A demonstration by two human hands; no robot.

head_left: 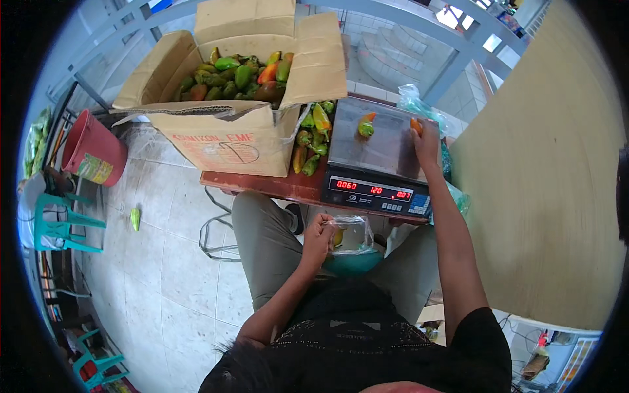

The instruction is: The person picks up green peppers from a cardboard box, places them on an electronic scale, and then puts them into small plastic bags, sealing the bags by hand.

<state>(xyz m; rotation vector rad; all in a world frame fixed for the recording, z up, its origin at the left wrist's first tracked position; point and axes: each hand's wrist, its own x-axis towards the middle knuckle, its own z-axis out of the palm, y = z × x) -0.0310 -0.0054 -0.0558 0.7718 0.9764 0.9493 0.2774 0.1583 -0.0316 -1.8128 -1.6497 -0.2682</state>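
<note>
My right hand is over the right side of the digital scale, its fingers closed on an orange pepper. A green pepper with an orange tip lies alone on the scale's metal pan. Red digits glow on the scale's front panel. Between my knees, my left hand grips the edge of a clear plastic bag with its mouth spread. A yellowish pepper shows inside the bag. Beneath the bag is a green rounded thing, partly hidden.
An opened cardboard box full of peppers stands left of the scale on a reddish bench. Loose peppers lie between them. Green plastic bags sit behind the scale. A wooden panel borders the right.
</note>
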